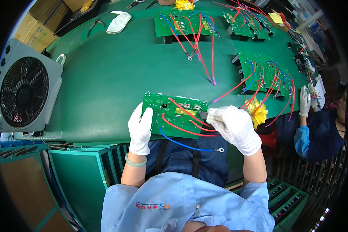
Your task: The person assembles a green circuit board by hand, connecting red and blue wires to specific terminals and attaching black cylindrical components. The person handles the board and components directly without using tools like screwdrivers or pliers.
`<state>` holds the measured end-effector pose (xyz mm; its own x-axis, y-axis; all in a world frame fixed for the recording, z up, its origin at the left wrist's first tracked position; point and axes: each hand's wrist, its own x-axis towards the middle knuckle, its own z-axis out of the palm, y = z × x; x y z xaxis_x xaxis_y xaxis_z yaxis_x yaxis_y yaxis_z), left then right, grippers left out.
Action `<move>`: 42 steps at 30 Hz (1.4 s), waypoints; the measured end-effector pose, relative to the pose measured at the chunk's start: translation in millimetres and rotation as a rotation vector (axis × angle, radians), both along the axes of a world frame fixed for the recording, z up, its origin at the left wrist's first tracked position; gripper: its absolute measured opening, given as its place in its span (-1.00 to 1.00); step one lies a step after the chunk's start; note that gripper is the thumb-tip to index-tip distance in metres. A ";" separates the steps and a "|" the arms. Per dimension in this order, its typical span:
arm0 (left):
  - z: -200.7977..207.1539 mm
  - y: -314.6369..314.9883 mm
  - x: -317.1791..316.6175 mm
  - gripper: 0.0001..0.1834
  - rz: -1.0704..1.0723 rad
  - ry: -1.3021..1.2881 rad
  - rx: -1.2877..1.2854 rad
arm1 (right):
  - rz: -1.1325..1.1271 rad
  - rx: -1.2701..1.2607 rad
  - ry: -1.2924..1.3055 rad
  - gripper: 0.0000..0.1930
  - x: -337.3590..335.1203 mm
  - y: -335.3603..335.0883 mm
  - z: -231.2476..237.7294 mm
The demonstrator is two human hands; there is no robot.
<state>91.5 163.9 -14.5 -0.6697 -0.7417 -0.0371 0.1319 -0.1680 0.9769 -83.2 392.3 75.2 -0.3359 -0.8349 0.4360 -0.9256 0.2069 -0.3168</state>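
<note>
In my white-gloved left hand (140, 127) is the left edge of a green circuit board (155, 116), thumb on top. Red wires (181, 126) and one blue wire (185, 146) with a ring terminal run from the board toward my right side. My gloved right hand (232, 125) is closed over the board's right edge, gripping a small tool with a flat grey metal tip (203, 115). That tip is close to the board's metal parts; the rest of the tool is hidden in the glove.
More wired circuit boards (265, 69) lie right and at the back (162, 25) on the green mat (100, 81). A grey box fan (25, 87) stands left. Yellow ribbon-like bundles (258, 112), a white glove (118, 23) and pliers (95, 26) lie around. Another person's gloved hand (304, 101) is far right.
</note>
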 end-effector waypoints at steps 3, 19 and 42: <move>1.4 0.2 -0.7 -0.64 0.002 -0.003 -0.015 | 0.056 0.104 0.024 -0.83 2.6 -0.2 -2.4; 3.1 -2.5 -1.5 -0.62 0.020 -0.048 0.028 | -0.033 0.042 -0.127 -0.82 16.7 2.1 -15.9; 15.7 -3.5 -4.8 -0.62 -0.042 -0.072 0.052 | -0.049 -0.007 -0.154 -0.79 19.8 -5.8 -32.1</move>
<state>86.7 160.5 1.2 -0.6941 -0.7092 -0.1238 0.0533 -0.2221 0.9736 -63.4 386.5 43.1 -0.4397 -0.8128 0.3820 -0.8546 0.2479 -0.4563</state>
